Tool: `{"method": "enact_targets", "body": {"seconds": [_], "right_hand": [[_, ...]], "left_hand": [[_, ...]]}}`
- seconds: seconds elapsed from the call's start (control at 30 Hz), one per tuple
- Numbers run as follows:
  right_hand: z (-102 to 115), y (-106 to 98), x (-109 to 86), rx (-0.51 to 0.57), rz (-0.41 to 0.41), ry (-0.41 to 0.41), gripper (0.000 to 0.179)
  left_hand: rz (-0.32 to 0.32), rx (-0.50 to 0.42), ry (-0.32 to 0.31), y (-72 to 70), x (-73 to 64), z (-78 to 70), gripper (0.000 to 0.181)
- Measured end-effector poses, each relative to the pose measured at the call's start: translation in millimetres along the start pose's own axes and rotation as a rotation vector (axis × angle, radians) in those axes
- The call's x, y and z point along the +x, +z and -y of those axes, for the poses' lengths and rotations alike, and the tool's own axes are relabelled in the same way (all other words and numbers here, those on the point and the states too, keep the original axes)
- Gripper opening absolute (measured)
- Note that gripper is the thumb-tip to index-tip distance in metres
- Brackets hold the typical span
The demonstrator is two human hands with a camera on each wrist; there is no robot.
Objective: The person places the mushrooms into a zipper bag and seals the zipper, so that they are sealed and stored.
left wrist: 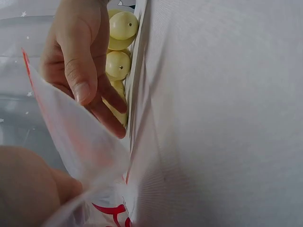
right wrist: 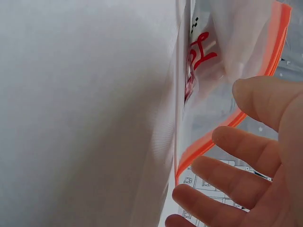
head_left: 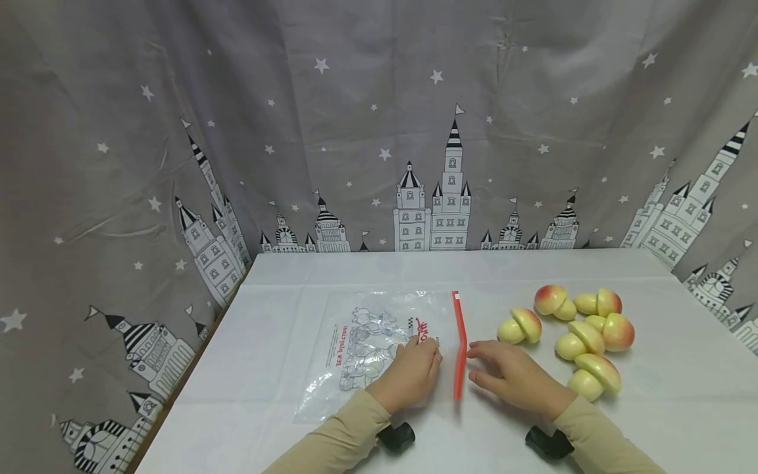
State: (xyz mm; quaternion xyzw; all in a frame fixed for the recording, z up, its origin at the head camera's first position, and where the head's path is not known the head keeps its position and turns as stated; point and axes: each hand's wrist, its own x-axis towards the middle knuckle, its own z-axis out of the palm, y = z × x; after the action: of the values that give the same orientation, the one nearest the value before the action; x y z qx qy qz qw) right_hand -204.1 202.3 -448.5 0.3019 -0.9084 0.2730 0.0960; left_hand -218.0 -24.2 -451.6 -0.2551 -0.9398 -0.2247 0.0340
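A clear zip bag (head_left: 367, 355) with a red zip edge (head_left: 460, 355) and printed line drawings lies flat on the white table, its zip end facing right. My left hand (head_left: 411, 372) is over the bag with fingers curled, pinching its plastic near the red lettering. In the left wrist view the film (left wrist: 80, 132) stands raised beside that hand. My right hand (head_left: 515, 375) is just right of the zip edge, fingers spread and holding nothing. Seen from the right wrist, its fingertips (right wrist: 222, 135) are right at the curved red strip (right wrist: 227, 125).
Several yellow, red-blushed mushroom-shaped pieces (head_left: 586, 385) sit in a cluster to the right of my right hand. A grey curtain (head_left: 355, 118) printed with castles and stars hangs behind and left of the white table (head_left: 237, 395). Black wrist cameras (head_left: 397, 438) sit below both wrists.
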Motion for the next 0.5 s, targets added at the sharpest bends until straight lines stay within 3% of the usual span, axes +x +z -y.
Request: {"method": "enact_targets", "body": {"seconds": [0.2,0.5], "right_hand": [[1.5,1.4,-0.3,-0.012,-0.026,0.007,0.031],[1.4,0.6,-0.3,0.011,-0.035,-0.047,0.028]], "left_hand": [[-0.016,-0.006,0.012,-0.8,0.3,0.7,0.017],[0.021,-0.013,-0.011,-2.0,1.6,0.9,0.017]]}}
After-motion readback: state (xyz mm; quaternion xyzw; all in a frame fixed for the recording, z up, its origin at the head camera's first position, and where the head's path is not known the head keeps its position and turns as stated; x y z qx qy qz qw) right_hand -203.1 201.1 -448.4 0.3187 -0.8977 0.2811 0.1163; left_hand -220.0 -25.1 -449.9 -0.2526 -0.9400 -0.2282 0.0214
